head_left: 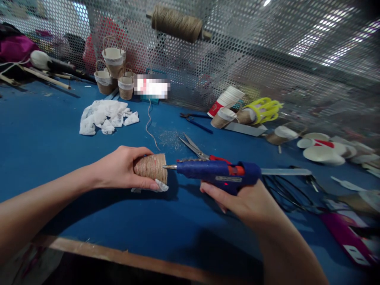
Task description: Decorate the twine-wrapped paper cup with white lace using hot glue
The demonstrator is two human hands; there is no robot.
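My left hand (pixel 126 168) is wrapped round a paper cup covered in twine (pixel 151 168), which lies on its side with its rim end to the right. A strip of white lace (pixel 162 186) hangs at the near side of that rim. My right hand (pixel 237 198) grips a blue glue gun (pixel 204 170), whose red light is lit. The metal nozzle reaches the rim end of the cup; whether it touches, I cannot tell. A clear glue stick (pixel 286 171) sticks out of the gun's back. Just behind the gun lie open scissors (pixel 197 149) with red handles.
White lace scraps (pixel 103 114) lie at left, before several finished twine baskets (pixel 114 59). Pliers (pixel 197 120), stacked paper cups (pixel 227 101) and a yellow plastic holder (pixel 264 111) stand farther back. A black cable (pixel 285 198) coils at right. A twine spool (pixel 176 23) hangs on the mesh.
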